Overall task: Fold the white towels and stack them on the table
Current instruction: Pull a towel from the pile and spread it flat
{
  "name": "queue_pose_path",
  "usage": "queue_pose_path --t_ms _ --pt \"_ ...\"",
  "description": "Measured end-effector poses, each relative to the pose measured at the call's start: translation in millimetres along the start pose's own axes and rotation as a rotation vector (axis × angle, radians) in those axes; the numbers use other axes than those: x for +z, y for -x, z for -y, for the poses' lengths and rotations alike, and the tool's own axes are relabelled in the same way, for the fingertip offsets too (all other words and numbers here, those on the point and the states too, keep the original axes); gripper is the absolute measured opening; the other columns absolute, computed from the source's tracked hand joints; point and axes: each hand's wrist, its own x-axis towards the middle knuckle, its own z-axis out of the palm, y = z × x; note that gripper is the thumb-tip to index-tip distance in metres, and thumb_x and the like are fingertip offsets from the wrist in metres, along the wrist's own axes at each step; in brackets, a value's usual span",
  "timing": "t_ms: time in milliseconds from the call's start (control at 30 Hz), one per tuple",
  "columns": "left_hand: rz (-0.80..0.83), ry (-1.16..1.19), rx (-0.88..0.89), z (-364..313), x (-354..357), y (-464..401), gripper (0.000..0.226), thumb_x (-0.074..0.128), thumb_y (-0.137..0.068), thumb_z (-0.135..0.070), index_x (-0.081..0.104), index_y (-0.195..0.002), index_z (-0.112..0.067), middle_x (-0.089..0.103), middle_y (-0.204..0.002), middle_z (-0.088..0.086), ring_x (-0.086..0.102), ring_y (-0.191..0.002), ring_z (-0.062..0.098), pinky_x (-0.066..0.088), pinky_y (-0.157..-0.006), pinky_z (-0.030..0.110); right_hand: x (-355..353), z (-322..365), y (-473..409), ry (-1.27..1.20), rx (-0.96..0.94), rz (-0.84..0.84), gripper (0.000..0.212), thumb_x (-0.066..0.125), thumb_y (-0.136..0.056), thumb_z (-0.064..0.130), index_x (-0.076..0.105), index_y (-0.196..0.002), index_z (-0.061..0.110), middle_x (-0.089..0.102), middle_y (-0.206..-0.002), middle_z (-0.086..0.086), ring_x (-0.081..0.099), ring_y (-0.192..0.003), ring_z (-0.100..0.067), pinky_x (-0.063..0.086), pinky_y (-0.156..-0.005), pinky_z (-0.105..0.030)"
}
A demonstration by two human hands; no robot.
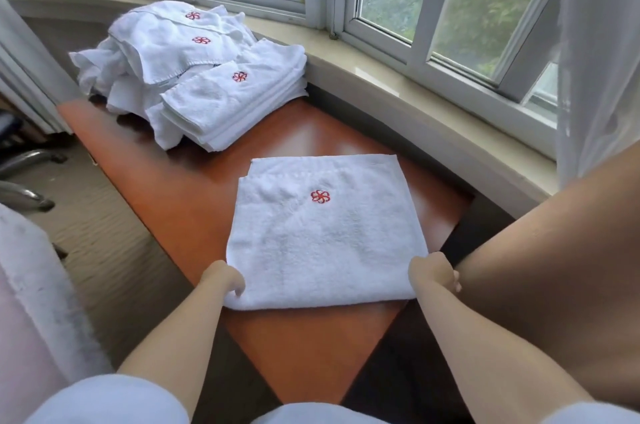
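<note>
A white towel (pixel 322 236) lies folded into a rough square on the near part of the table (pixel 194 209), its red flower mark facing up. Its far edge runs straight, the far left corner shows a small step where layers do not quite meet, and its near edge is a rounded fold close to the table's near corner. Bare wood shows to the left of it and beyond it, up to the heap.

The left hand (pixel 225 280) grips the near left corner, fingers curled over the fold. The right hand (pixel 434 273) grips the near right corner in the same way, fingers closed on the cloth.

At the far end of the table, well apart from this towel, sits a stack of folded towels (pixel 232 108) with layered edges, and just behind it, touching, a loose heap of unfolded towels (pixel 166 42). All are thick white terry with the same red mark.

The table is smooth, glossy, reddish-brown. A pale stone windowsill (pixel 398 91) curves along its right side beneath white-framed windows (pixel 415 8).
</note>
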Motion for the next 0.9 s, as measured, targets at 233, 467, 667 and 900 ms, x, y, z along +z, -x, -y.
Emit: queue_pose_path --t_ms 233,467,667,900 --pt "0.021 0.535 0.131 -39.8 -17.2 -33.7 0.060 0.066 -0.087 -0.019 0.040 -0.138 0.000 0.049 -0.134 0.015 0.052 -0.113 0.030 0.043 -0.086 0.037 9.8 52.0 -3.8 -0.202 -0.122 0.150 0.064 0.046 -0.090 0.012 0.026 -0.150 0.012 0.042 -0.147 -0.009 0.048 -0.126 -0.033 0.043 -0.096 -0.038" --pt "0.021 0.657 0.362 -78.4 -41.7 -81.3 0.057 0.061 -0.093 -0.020 0.038 -0.144 -0.010 0.039 -0.149 0.006 0.047 -0.123 0.022 0.038 -0.090 0.030 27.8 99.6 -28.0 -0.103 -0.112 0.043 0.063 0.048 -0.089 0.015 0.029 -0.149 0.013 0.036 -0.147 -0.012 0.040 -0.130 -0.033 0.043 -0.092 -0.037" --pt "-0.045 0.758 0.373 -102.9 -52.4 -122.1 0.011 0.060 -0.091 -0.011 0.061 -0.101 -0.006 0.064 -0.096 0.009 0.061 -0.085 0.026 0.048 -0.072 0.032 44.1 126.2 -55.5 -0.047 -0.080 -0.046 0.059 0.050 -0.090 0.019 0.034 -0.146 0.014 0.039 -0.143 -0.013 0.034 -0.133 -0.031 0.039 -0.104 -0.043" --pt "-0.093 0.570 0.560 -117.8 -57.1 -145.7 0.018 0.060 -0.089 -0.019 0.058 -0.081 -0.003 0.052 -0.074 0.001 0.045 -0.068 0.015 0.036 -0.062 0.029 55.5 153.0 -99.9 -0.006 -0.111 -0.089 0.052 0.054 -0.093 0.036 0.048 -0.138 0.011 0.049 -0.137 -0.012 0.042 -0.129 -0.032 0.037 -0.105 -0.042"
